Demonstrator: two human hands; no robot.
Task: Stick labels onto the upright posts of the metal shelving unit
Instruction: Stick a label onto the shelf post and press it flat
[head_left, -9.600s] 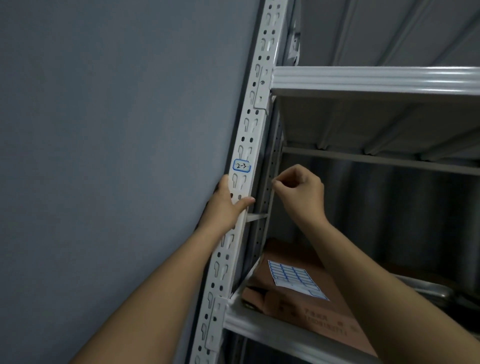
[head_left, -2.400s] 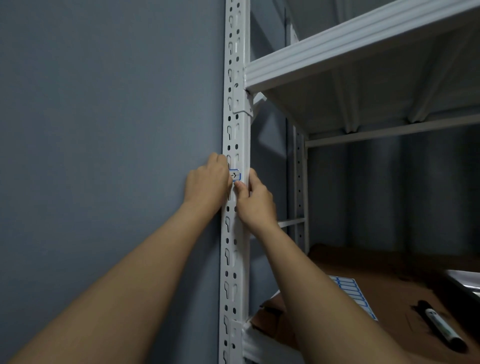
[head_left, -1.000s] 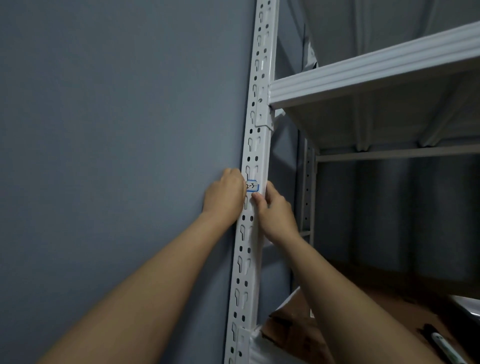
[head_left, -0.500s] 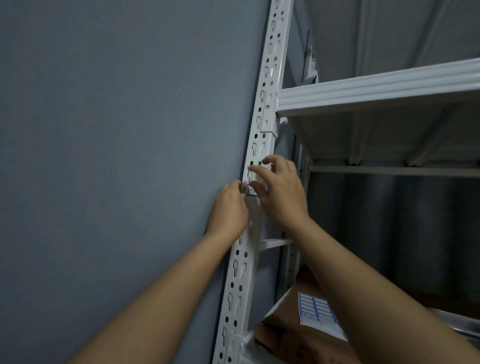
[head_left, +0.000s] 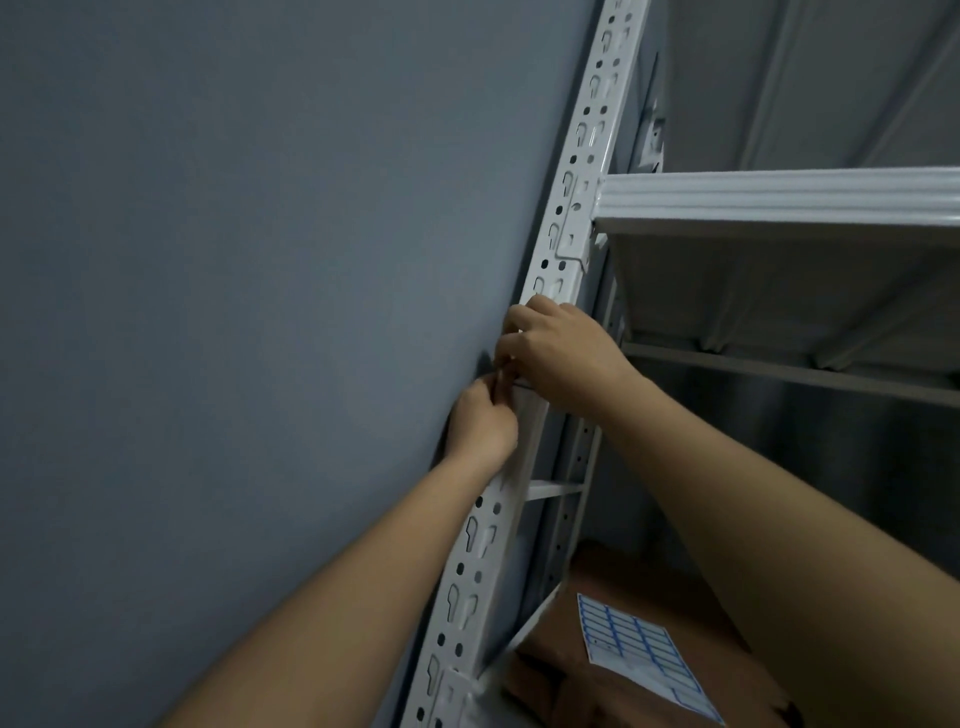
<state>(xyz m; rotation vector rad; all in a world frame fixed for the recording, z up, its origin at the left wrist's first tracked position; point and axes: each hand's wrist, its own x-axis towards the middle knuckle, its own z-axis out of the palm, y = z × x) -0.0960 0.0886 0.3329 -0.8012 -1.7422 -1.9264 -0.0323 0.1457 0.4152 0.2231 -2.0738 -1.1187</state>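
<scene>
Both hands meet on the white perforated metal upright post (head_left: 582, 171): right hand (head_left: 558, 358) and left hand (head_left: 480, 421), fingers curled against it, covering the label. Blue-gridded white label sheet (head_left: 641, 657) lies on the brown cardboard box (head_left: 597, 691) below; writing unreadable.

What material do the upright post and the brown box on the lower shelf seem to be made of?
Upright post: apparently steel with a smooth white painted finish; punched keyhole slots and a soft sheen suggest it. Brown box: looks like matte cardboard, with folded flaps and a dull, fibrous brown surface.

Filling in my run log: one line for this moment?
left hand: on post | right hand: on post | label: hidden | label sheet: on box
</scene>
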